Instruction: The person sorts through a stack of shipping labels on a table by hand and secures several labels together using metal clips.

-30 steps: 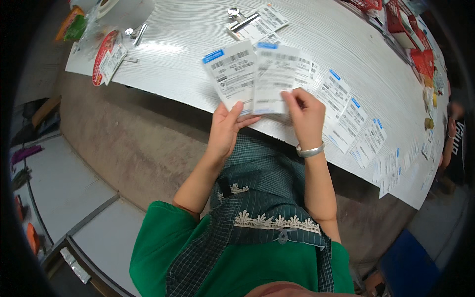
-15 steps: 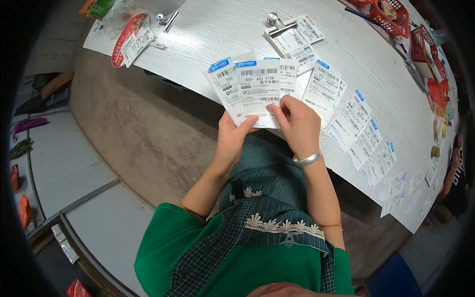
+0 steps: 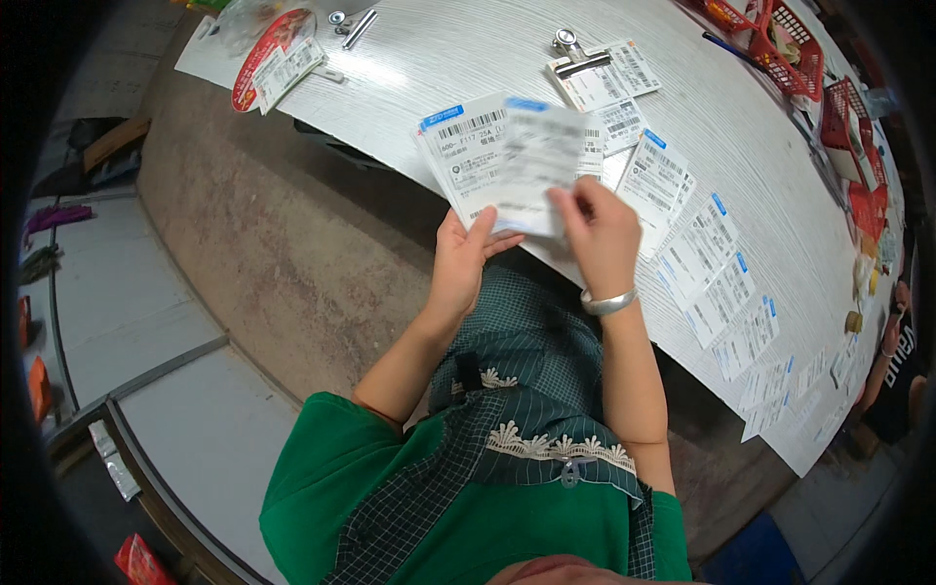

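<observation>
My left hand [image 3: 464, 255] is closed on the lower edge of a stack of white shipping labels [image 3: 458, 156] with blue top strips, thumb on top. Between the bent fingers and thumb of my right hand [image 3: 606, 229] is the corner of a single shipping label [image 3: 541, 161], blurred by motion, which overlaps the right part of the stack. Another label shows partly behind it. Right of my hands, fanned labels [image 3: 651, 185] lie on the white table [image 3: 468, 58], and more groups run along its near edge.
A metal bulldog clip [image 3: 583, 60] grips a pile of labels behind my hands. Another clip [image 3: 356, 29] lies at the far left, near a red oval card [image 3: 255, 78] with labels on it. Red baskets [image 3: 795, 58] stand at the far right. Another person's arm [image 3: 885, 341] shows at the right rim.
My right hand has pulled one label a little rightward across the stack, uncovering more of the label beneath. The view has shifted slightly, and my left hand keeps its hold.
</observation>
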A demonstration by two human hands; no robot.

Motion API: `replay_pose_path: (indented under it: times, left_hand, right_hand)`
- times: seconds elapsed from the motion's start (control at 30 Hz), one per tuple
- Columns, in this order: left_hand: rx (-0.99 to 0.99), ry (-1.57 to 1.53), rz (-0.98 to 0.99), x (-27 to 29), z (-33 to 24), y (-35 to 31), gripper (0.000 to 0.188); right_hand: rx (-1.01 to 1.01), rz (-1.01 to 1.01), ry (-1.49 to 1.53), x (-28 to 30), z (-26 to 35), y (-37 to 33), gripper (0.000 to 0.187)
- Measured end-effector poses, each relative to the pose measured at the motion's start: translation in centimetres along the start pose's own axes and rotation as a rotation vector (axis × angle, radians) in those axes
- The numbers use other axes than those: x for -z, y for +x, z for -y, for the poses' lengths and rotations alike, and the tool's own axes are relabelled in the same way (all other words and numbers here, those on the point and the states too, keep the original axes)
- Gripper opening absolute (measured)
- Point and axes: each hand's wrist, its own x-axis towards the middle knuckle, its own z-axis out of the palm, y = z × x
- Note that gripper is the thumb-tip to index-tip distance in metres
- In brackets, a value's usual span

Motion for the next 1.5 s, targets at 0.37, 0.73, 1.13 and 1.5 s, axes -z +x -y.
replay_pose_path:
  times: [0.37,0.73,1.13,1.5]
  left_hand:
    - [-0.079,0.170,0.010,-0.2,0.4,0.2,0.029]
    - [0.005,0.054,0.034,-0.3,-0.3,0.0,0.032]
    - [0.017,0.149,0.100,-2.8,1.0,0.2,0.031]
    - [0.068,0.024,0.121,-2.7,1.4,-0.1,0.028]
  right_hand:
    - [-0.013,0.156,0.103,0.1,0.6,-0.3,0.023]
    - [-0.228,-0.065,0.322,2.6,-2.5,0.1,0.022]
    - [-0.201,-0.041,-0.024,5.0,-3.4,-1.4,0.025]
    - [-0.216,-0.053,0.282,5.6,-2.7,-2.3,0.022]
